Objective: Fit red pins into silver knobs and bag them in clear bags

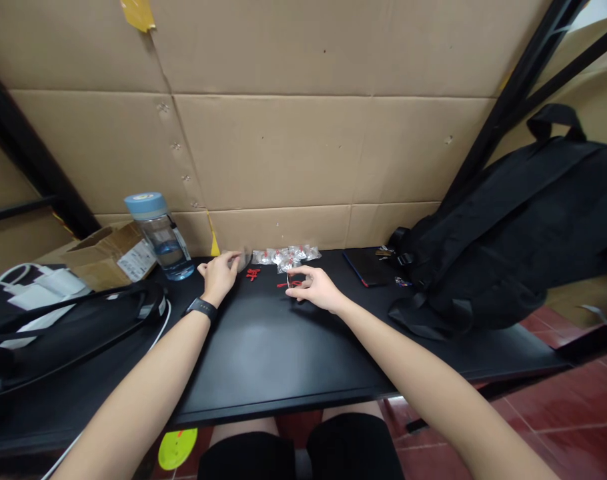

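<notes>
My left hand (218, 275), with a black band on its wrist, reaches to the back of the black table (263, 353) and closes its fingers on a small clear plastic bag (243, 259). My right hand (316, 288) rests on the table a little to the right, fingers curled around a small red piece (289, 284) with a bit of clear plastic. Another small red piece (253, 273) lies on the table between the two hands. Behind them, against the cardboard wall, lies a row of several small clear bags (286, 256) with red bits inside.
A clear water bottle (159, 235) with a blue lid stands at the back left beside a cardboard box (103, 255). A black bag (68, 327) with white chargers lies at left. A black backpack (508, 233) leans at right, a dark notebook (368, 265) beside it.
</notes>
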The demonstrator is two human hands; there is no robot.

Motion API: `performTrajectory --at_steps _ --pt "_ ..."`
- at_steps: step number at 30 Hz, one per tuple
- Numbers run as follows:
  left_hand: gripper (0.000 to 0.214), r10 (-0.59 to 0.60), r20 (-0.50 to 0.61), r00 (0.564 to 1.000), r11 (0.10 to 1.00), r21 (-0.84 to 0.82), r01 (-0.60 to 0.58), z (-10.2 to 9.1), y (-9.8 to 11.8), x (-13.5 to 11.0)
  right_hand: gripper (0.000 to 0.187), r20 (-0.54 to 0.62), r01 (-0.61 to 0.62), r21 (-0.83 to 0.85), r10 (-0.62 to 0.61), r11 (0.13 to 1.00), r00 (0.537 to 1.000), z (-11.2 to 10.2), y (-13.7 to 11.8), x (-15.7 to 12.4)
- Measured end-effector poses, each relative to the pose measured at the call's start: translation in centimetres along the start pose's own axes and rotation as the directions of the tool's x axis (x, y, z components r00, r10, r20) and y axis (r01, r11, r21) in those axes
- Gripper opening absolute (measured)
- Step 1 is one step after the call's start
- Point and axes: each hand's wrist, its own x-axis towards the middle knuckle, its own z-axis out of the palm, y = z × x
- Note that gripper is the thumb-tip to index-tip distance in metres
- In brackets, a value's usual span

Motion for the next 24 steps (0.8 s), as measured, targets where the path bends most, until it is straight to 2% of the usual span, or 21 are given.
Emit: performTrajectory --at_steps 4,11,17,24 --pt "0.033 -0.084 -0.006 0.996 0.996 -0.020 0.083 -0.1 0.1 0.2 0.061 -0.005 0.010 0.003 -0.010 1.000 1.000 0.0 0.1 0.1" --pt "0.032 -0.054 -0.029 0.998 0.996 -0.077 0.052 0.3 -0.2 0.4 0.061 -0.001 0.005 -0.025 -0.005 1.000 1.000 -0.1 -0.1 0.0" --pt "0.033 -0.172 -0.047 0.984 0.985 0.011 0.173 0.0 -0.6 0.7 0.060 -0.007 0.019 0.006 -0.019 1.000 1.000 0.0 0.2 0.1" --pt "0.029 -0.264 -0.128 0.956 0.963 -0.097 0.253 -1.3 -0.5 0.7 0.060 -0.039 -0.004 0.004 0.004 1.000 0.999 -0.3 0.0 0.2"
